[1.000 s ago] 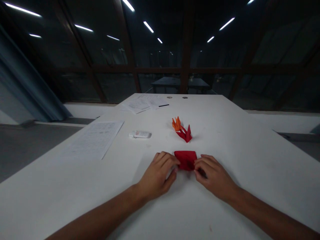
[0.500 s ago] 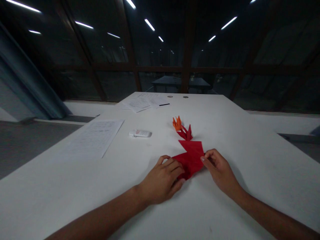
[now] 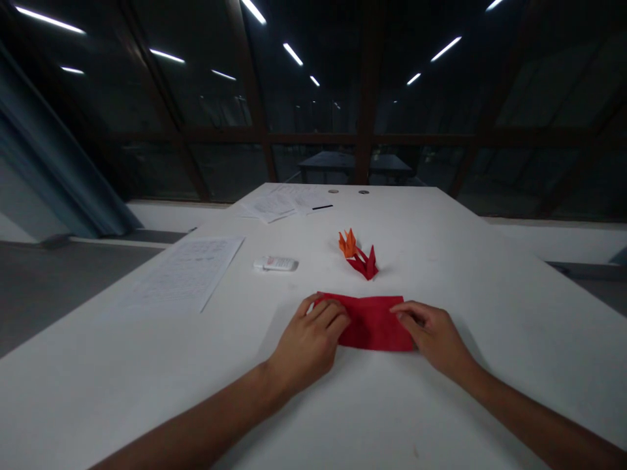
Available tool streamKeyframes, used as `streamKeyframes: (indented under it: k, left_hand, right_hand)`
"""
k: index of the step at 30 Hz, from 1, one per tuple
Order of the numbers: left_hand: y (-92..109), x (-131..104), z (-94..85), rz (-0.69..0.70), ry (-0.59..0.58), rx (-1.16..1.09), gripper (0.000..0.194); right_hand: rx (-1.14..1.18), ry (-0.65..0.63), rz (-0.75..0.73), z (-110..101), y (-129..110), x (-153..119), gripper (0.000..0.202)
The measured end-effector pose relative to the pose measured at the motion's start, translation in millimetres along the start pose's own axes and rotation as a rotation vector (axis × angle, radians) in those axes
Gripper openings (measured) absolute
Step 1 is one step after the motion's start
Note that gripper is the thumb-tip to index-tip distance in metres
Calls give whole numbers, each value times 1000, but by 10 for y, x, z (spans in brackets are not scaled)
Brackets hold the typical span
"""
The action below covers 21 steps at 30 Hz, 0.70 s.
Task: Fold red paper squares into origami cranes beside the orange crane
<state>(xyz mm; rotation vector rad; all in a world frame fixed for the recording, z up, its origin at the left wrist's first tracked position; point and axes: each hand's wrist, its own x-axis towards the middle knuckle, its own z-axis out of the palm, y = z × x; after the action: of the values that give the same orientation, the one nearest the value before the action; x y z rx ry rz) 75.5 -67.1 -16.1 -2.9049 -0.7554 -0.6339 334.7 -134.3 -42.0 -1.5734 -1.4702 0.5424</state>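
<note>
Between my hands is a red sheet of paper (image 3: 372,323), now a wide rectangle that looks folded over. My left hand (image 3: 316,336) grips its left end, with bent fingers over the top and the thumb hidden. At the upper right corner, my right hand (image 3: 434,333) pinches the paper between thumb and fingers. Just beyond the sheet stand a small folded red paper figure (image 3: 365,264) and an orange one (image 3: 347,243), close together with pointed tips up.
A white correction-fluid-like bottle (image 3: 275,264) lies left of the figures. Printed sheets (image 3: 196,267) cover the table's left side, with more papers (image 3: 279,202) and a dark pen-like stick (image 3: 322,207) farther back. Two round discs (image 3: 363,192) are near the far edge of the white table (image 3: 465,274).
The red paper has gone from a lifted, angled shape with a pointed flap to a straight rectangle between my hands. My left hand has shifted slightly left; the right has moved a little right.
</note>
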Motion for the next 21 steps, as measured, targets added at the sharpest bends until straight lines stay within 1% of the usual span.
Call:
streamKeyframes:
  k: [2, 4, 6, 9, 12, 14, 17, 19, 21]
  left_hand:
    - [38, -11, -42, 92, 26, -48, 24]
    - [79, -20, -68, 121, -4, -107, 20]
    - [103, -24, -65, 74, -60, -164, 26]
    - [85, -18, -24, -63, -112, -231, 37]
    - [32, -4, 15, -156, -134, -275, 36]
    - [3, 5, 27, -178, -134, -294, 29]
    - [-7, 17, 23, -178, -141, -309, 18]
    - [6, 25, 5, -167, -156, -324, 17]
    - [28, 30, -23, -159, -163, -338, 18]
  right_hand:
    - [-51, -27, -12, -12, -26, -18, 29]
    - [-53, -38, -31, -25, -44, -29, 34]
    - [-30, -60, -49, -34, -54, -36, 38]
    - [-1, -115, -50, -30, -73, -39, 40]
    - [9, -138, -55, -10, -109, -33, 38]
    - [-2, -132, -88, 4, -131, -27, 34]
    - [-54, -126, -191, 23, -131, -34, 27]
    - [-124, -106, -247, 30, -115, -54, 25]
    - [-211, -78, -284, 29, -107, -78, 28]
